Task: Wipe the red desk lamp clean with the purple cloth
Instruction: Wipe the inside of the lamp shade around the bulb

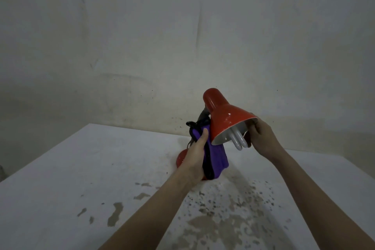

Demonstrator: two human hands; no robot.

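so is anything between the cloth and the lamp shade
Nothing visible. The cloth, gripped by the left hand, sits right beside the shade; the right hand holds the far rim, off that path.

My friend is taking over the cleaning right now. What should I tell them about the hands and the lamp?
Left hand: grips the purple cloth, held at the neck of the red desk lamp.
Right hand: holds the shade's rim, beside the white bulb.
The lamp's base sits on the stained table, mostly hidden behind the left hand.
Done: the cloth is on the lamp; how much has been wiped cannot be told.
Left: pale specks show on the shade, so it probably needs wiping, then the base.
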